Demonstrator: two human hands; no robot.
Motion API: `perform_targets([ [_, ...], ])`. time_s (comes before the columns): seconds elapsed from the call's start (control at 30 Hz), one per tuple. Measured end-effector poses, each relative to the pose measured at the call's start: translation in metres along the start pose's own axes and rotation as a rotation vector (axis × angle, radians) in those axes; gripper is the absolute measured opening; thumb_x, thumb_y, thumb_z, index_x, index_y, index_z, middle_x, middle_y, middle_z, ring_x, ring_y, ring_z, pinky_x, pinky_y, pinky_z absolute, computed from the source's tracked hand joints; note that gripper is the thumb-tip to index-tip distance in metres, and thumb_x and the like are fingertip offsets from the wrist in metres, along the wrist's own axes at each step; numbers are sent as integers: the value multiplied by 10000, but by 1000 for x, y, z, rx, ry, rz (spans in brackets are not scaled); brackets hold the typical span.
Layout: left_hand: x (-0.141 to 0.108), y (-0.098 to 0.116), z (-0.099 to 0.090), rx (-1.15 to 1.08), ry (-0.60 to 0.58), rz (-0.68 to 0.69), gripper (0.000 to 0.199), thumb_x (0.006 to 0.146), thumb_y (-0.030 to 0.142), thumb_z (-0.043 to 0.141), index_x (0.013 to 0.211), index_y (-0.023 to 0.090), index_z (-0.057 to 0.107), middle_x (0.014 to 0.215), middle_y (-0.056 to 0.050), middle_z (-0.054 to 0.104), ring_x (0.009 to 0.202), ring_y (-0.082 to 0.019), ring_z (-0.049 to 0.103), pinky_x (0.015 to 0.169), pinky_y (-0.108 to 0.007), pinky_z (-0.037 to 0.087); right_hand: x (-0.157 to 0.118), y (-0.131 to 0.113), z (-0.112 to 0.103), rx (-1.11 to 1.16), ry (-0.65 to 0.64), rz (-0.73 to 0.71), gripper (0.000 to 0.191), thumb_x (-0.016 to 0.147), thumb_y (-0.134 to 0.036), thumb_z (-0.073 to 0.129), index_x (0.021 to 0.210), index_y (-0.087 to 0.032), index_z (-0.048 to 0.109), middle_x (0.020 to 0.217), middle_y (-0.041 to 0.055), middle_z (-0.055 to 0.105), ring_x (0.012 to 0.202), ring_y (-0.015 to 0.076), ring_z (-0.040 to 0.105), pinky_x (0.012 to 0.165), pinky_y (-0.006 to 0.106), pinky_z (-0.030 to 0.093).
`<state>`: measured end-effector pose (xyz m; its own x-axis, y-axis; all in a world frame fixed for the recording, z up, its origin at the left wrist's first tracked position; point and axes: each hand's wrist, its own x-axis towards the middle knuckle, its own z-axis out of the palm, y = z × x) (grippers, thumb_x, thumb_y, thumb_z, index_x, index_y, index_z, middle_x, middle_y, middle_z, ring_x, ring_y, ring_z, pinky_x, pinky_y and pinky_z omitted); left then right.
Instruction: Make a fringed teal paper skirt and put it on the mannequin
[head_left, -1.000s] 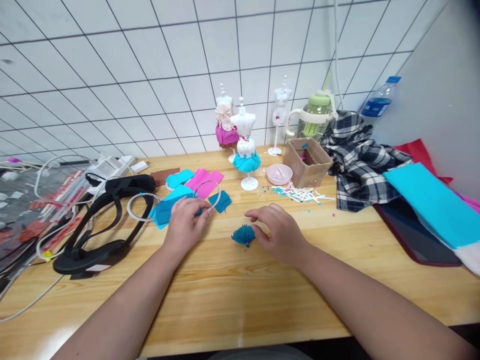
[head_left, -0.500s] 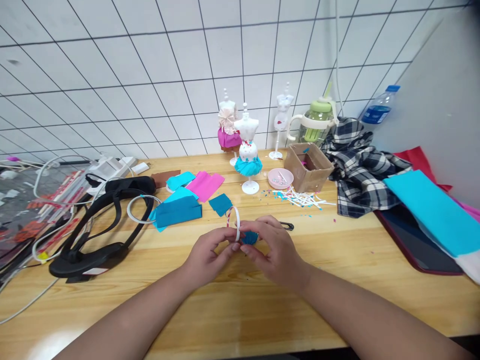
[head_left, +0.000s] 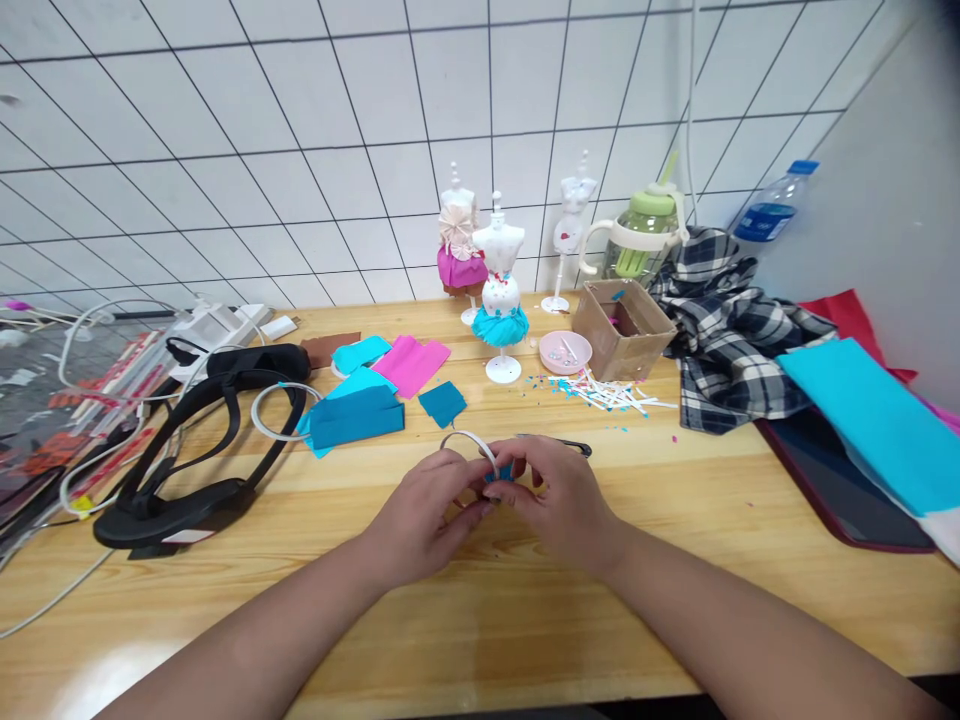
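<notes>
- At far left, the black headset frame [head_left: 176,510] lies near the papers; if the left elbow swings wide, it could push this frame into them.
- The dark teal strip [head_left: 356,420] lies over lighter blue paper. It looks thin, so a brushing sleeve or hand could crease it or drag it.
- The small teal square [head_left: 442,404] lies alone, just beyond the left hand [head_left: 431,515]; a careless knuckle could slide it away.
- The left hand has its fingers curled, and it seems to pinch the thin white ring [head_left: 484,447], which stands tilted between both hands. If this pinch becomes loose, the ring could roll off.
- The teal paper piece [head_left: 500,473] is at the fingertips, mostly hidden. Too much pressure could crush or tear it.
- The right hand [head_left: 562,500] pinches this piece between thumb and finger. If it pulls against the left, the paper could slip.
- The black tool [head_left: 577,447] lies just behind the right hand, where a backward knock could move it.
- Cut scraps [head_left: 611,393] lie farther right; a sweeping wrist could scatter them.
</notes>
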<state>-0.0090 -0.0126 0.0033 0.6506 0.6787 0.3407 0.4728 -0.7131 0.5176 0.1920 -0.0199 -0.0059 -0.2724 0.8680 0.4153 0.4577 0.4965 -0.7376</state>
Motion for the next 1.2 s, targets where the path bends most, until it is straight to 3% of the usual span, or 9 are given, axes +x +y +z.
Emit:
perform_targets([
  [0.13, -1, 0, 1, 63, -26, 8, 324, 885, 148, 527, 1200, 223, 531, 846, -30, 664, 770, -178, 589, 694, -300, 458, 3, -1, -1, -8, -47, 72, 149, 800, -254, 727, 861, -227, 594, 795, -12, 691, 701, 157, 590, 609, 273, 416],
  [0.27, -2, -1, 2, 98, -24, -38, 259, 867, 147, 516, 1110, 215, 571, 804, -12, 667, 717, -161, 610, 658, -279, 458, 3, 1, -1, 11, -75, 53, 181, 802, -234, 714, 710, -210, 560, 774, -15, 696, 707, 156, 598, 601, 265, 416],
  [0.37, -2, -2, 2, 113, 18, -78, 166, 887, 179, 514, 1021, 221, 602, 808, -4, 685, 705, -145, 634, 644, -259, 460, 2, 3, 1, 43, 2, 70, 89, 825, -256, 691, 860, -219, 618, 879, 11, 716, 746, 163, 629, 602, 267, 450],
  [0.43, -2, -3, 2, 124, 51, -100, 122, 887, 198, 520, 959, 219, 615, 775, 1, 682, 676, -138, 634, 617, -246, 455, 1, 4, 1, 41, 70, 69, 209, 840, -276, 678, 1038, -232, 625, 927, 26, 715, 720, 157, 634, 600, 272, 472],
  [0.5, -3, -3, 1, 122, 57, -113, 104, 876, 211, 531, 923, 217, 623, 742, 7, 676, 647, -134, 630, 594, -238, 452, 0, 4, 1, 33, 91, 29, 212, 857, -275, 663, 1064, -244, 632, 933, 25, 718, 690, 149, 631, 611, 277, 486],
  [0.6, -3, -2, 2, 102, 44, -140, 113, 864, 214, 536, 917, 223, 636, 726, 14, 681, 628, -129, 624, 581, -231, 451, 1, 2, 0, 18, 82, -29, 33, 879, -235, 634, 901, -241, 658, 849, 4, 719, 681, 145, 627, 643, 277, 488],
  [0.83, -1, -3, -2, 143, 112, -158, 120, 864, 257, 523, 852, 204, 630, 662, 3, 649, 584, -133, 581, 564, -242, 433, 3, -2, -3, 16, 16, -138, 100, 908, -178, 556, 825, -219, 594, 796, 19, 662, 761, 163, 601, 687, 287, 466],
  [1.07, 2, 9, -4, 90, 219, -134, 150, 831, 228, 527, 700, 200, 594, 560, 16, 583, 508, -115, 509, 506, -231, 383, 2, -8, -1, 11, -65, -261, 132, 926, -127, 470, 864, -213, 548, 832, 39, 636, 804, 170, 571, 726, 297, 461],
  [1.2, 1, 2, -7, -7, 287, -281, 166, 833, 269, 527, 690, 203, 577, 571, 20, 568, 501, -113, 486, 475, -226, 383, -1, -10, -3, 0, -32, -318, 143, 922, -116, 443, 866, -219, 526, 825, 39, 619, 792, 171, 569, 729, 303, 465],
])
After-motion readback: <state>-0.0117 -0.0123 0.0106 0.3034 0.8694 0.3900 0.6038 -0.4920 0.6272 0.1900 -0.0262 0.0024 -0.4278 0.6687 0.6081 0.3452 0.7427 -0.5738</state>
